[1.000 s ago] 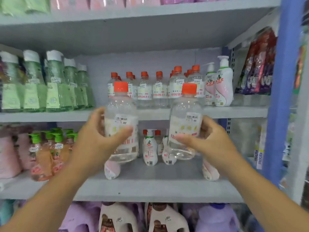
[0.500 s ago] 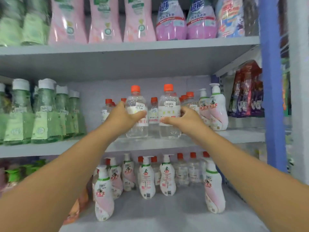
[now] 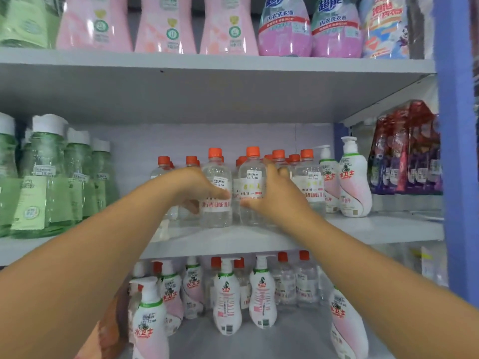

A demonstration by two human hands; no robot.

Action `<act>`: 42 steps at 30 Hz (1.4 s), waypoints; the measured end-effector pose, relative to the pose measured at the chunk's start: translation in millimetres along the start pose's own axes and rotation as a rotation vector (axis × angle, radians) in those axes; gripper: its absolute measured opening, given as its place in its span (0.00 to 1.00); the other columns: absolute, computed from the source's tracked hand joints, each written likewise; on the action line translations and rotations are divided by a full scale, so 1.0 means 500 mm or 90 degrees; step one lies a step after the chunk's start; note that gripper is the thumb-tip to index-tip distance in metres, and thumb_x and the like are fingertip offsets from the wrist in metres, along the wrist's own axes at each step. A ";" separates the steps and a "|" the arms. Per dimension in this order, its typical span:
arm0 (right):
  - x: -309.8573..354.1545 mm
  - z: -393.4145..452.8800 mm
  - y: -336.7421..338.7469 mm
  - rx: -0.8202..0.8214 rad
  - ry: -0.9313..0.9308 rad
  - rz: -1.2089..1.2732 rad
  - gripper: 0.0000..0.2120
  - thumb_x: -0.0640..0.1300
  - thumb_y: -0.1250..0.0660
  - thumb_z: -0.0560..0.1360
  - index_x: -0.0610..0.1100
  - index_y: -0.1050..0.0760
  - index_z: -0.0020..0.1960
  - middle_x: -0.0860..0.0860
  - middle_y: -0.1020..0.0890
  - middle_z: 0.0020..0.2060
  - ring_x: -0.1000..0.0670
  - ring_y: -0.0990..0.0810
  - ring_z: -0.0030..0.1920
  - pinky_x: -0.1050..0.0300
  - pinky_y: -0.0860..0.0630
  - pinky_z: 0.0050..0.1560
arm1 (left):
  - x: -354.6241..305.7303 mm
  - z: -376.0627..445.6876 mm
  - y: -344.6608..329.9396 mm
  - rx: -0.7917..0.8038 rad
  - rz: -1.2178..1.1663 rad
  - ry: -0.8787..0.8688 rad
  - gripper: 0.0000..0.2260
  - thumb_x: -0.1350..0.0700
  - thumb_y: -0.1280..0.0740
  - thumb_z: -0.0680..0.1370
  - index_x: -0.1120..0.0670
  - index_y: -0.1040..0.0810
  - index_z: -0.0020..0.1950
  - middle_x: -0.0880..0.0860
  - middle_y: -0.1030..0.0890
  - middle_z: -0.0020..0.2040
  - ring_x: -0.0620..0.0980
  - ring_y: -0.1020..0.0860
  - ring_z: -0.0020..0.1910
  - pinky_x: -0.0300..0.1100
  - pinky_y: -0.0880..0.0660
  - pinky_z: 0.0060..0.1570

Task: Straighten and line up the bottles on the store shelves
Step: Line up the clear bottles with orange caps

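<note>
2 clear plastic bottles with orange caps are being stood side by side at the front of the grey middle shelf [image 3: 375,230]. The left bottle [image 3: 216,193] is gripped by the left hand [image 3: 197,187], thumb across its label. The right bottle [image 3: 252,187] is touched by the right hand [image 3: 274,195]; its upper fingers look loosened, though a firm hold cannot be told. Placement seems nearly done. Next, release is called for, and the labels squared with the orange-capped row [image 3: 308,177] behind.
</note>
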State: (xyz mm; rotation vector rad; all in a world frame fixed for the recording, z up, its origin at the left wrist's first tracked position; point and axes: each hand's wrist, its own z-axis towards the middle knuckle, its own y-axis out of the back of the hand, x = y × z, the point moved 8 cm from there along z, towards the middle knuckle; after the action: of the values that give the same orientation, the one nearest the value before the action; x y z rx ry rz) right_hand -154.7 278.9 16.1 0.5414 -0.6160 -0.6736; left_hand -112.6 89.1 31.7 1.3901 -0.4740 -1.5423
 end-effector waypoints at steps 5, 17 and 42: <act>0.001 0.022 -0.009 -0.014 0.000 -0.133 0.53 0.68 0.26 0.69 0.47 0.50 0.82 0.43 0.42 0.79 0.41 0.27 0.71 0.46 0.22 0.60 | 0.016 0.035 -0.021 0.038 0.004 0.014 0.40 0.36 0.23 0.70 0.55 0.30 0.75 0.54 0.20 0.68 0.50 0.13 0.44 0.47 0.17 0.53; -0.004 0.080 0.010 0.021 0.002 -0.351 0.43 0.80 0.38 0.66 0.46 0.26 0.65 0.50 0.18 0.42 0.49 0.19 0.39 0.55 0.23 0.34 | 0.064 0.072 -0.069 0.134 -0.123 -0.076 0.33 0.42 0.19 0.68 0.46 0.30 0.68 0.47 0.17 0.59 0.47 0.13 0.48 0.45 0.17 0.54; 0.007 0.241 0.035 0.135 0.064 0.005 0.11 0.57 0.30 0.78 0.53 0.15 0.53 0.57 0.15 0.42 0.53 0.17 0.44 0.55 0.20 0.52 | 0.079 0.107 -0.081 0.119 -0.169 -0.114 0.33 0.46 0.18 0.65 0.45 0.27 0.66 0.49 0.16 0.58 0.50 0.15 0.53 0.49 0.17 0.56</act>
State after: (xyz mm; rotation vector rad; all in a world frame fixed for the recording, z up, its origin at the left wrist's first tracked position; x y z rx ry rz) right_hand -226.5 257.0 112.0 0.7655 -0.5973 -0.5735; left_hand -172.4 58.1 -7.3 1.5108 -0.5723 -1.8889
